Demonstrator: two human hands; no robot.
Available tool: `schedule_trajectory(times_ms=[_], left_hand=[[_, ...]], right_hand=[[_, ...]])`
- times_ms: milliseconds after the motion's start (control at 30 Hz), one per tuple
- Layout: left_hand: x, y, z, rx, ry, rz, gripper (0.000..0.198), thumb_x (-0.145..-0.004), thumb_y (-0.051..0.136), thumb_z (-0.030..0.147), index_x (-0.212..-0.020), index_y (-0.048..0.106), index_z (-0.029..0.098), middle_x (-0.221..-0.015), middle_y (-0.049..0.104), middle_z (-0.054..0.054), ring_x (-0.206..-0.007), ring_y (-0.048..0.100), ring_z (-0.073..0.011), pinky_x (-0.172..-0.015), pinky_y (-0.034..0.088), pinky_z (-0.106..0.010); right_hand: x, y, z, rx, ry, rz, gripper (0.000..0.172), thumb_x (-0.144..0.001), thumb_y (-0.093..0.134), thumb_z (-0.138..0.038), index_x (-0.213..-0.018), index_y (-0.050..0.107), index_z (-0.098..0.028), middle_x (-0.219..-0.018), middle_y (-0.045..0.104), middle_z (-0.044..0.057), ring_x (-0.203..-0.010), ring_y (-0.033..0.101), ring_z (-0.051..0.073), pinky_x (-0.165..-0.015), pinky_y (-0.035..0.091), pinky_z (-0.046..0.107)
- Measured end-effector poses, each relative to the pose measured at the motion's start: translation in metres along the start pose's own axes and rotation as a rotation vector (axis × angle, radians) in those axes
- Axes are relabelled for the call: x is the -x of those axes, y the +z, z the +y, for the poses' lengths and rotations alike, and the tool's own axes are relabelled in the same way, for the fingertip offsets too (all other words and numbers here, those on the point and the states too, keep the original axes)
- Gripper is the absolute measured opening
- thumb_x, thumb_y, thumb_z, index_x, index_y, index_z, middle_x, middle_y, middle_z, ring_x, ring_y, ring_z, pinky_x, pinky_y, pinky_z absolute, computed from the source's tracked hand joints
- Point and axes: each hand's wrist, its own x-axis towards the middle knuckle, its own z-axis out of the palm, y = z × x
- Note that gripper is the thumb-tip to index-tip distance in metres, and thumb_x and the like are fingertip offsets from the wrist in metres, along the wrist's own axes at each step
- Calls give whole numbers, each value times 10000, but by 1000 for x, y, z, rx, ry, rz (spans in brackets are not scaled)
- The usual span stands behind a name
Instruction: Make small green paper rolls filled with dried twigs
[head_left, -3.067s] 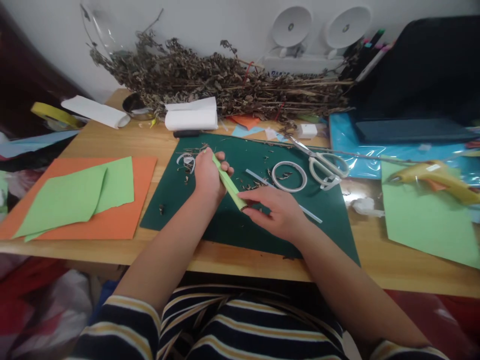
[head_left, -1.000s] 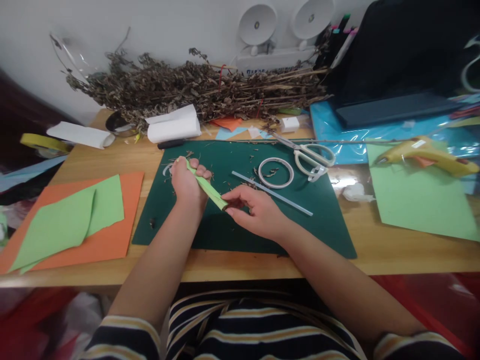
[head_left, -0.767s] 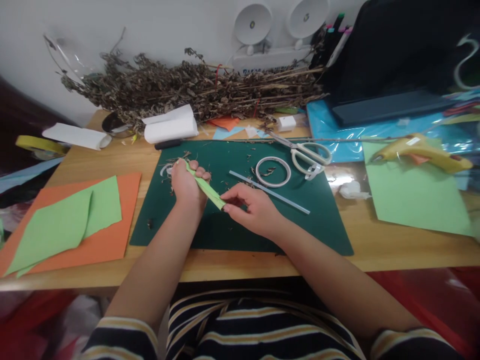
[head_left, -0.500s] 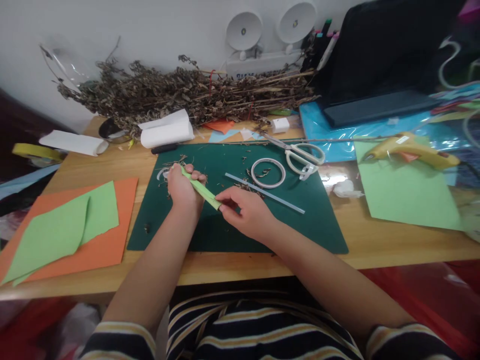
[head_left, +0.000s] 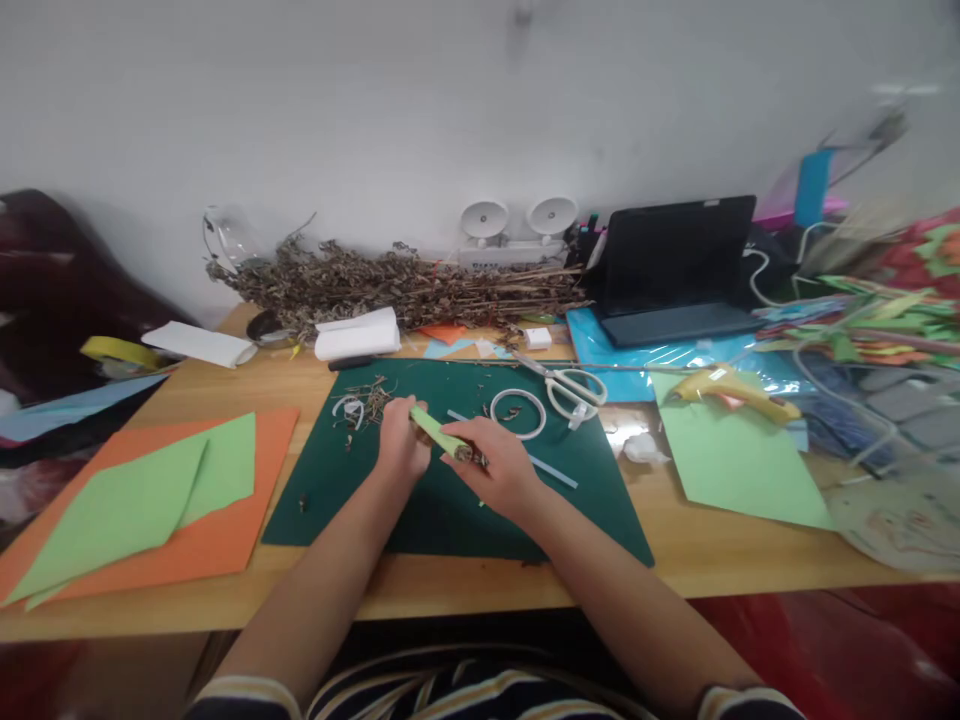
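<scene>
My left hand [head_left: 401, 442] is closed around the upper part of a thin rolled tube of light green paper [head_left: 439, 433]. My right hand [head_left: 501, 472] pinches the tube's lower end, where something dark pokes out. Both hands hover over a dark green cutting mat [head_left: 352, 500]. Bits of dried plant [head_left: 364, 400] lie scattered on the mat near my left hand.
On the mat lie a tape ring [head_left: 518, 412], a clear glue stick [head_left: 553, 470] and white scissors [head_left: 570, 388]. Green sheets on orange paper [head_left: 217, 530] lie left. A yellow glue gun [head_left: 720, 390] and green sheet [head_left: 731, 465] lie right. Dried branches [head_left: 405, 285] and a laptop [head_left: 675, 265] stand behind.
The camera has tilted up and back, so the wall and more of the desk's right side show. My hands still grip the green tube, my right hand now tight on its lower end.
</scene>
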Motion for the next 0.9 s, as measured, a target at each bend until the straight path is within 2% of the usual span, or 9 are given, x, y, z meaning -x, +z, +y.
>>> schedule_trajectory(times_ms=[100, 200, 267, 300, 367, 467, 567, 633, 900], left_hand=[[9, -9, 4, -178, 66, -96, 153, -629, 592, 206, -740, 488, 186, -724, 519, 8, -585, 494, -109, -534, 428, -228], [26, -24, 16, -728, 414, -485, 281, -663, 575, 356, -891, 555, 194, -1077, 485, -78, -1011, 441, -219, -830, 389, -327], [38, -32, 19, -828, 463, -749, 399, -674, 576, 369, -1024, 510, 190, -1102, 489, -97, -1059, 418, -238, -913, 315, -357], [44, -35, 18, -840, 440, -804, 435, -680, 583, 349, -1074, 470, 202, -1086, 500, -89, -1035, 439, -225, -901, 322, -350], [51, -38, 12, -808, 417, -766, 387, -714, 555, 336, -1063, 443, 213, -1003, 519, -64, -934, 482, -191, -812, 375, -321], [54, -39, 4, -885, 440, -640, 193, -749, 513, 332, -873, 483, 187, -780, 498, -12, -732, 477, -139, -685, 384, -280], [51, -39, 3, -881, 459, -615, 151, -774, 478, 331, -796, 456, 183, -706, 452, 13, -662, 459, -115, -652, 372, -268], [48, -37, 5, -782, 476, -663, 159, -785, 459, 342, -808, 437, 187, -679, 438, 21, -630, 461, -108, -631, 376, -263], [49, -27, 1, -418, 562, -795, 152, -795, 457, 323, -739, 411, 190, -586, 411, 49, -434, 377, -51, -436, 305, -194]], right_hand=[[-10, -17, 0, 43, 20, 57, 143, -782, 441, -252, -864, 529, -174, -683, 558, 26, -600, 477, 119, -581, 406, 241], [-17, -28, -3, 46, 38, 3, 144, -777, 433, -261, -813, 529, -161, -667, 544, 26, -582, 458, 113, -562, 384, 233], [-20, -27, -6, 35, 38, -140, 148, -771, 443, -274, -775, 532, -157, -650, 536, 21, -594, 461, 115, -563, 374, 232], [-20, -25, -8, 22, 46, -212, 149, -769, 449, -278, -759, 534, -157, -649, 538, 20, -606, 467, 116, -566, 372, 230], [-18, -23, -10, -15, 103, -313, 144, -768, 457, -278, -791, 538, -161, -680, 555, 19, -637, 488, 115, -581, 375, 225], [-10, -30, -6, 49, 303, -368, 244, -786, 433, -339, -957, 499, -178, -756, 581, 20, -649, 520, 113, -578, 385, 222], [1, -47, 10, 557, 545, -540, 353, -798, 342, -477, -856, 512, -173, -791, 588, 64, -701, 554, 180, -546, 379, 262], [10, -56, 20, 755, 630, -685, 360, -782, 371, -481, -857, 510, -157, -817, 595, 100, -732, 575, 233, -539, 385, 288], [21, -62, 25, 753, 608, -915, 249, -808, 348, -300, -852, 549, -159, -752, 631, 107, -706, 607, 235, -551, 400, 287]])
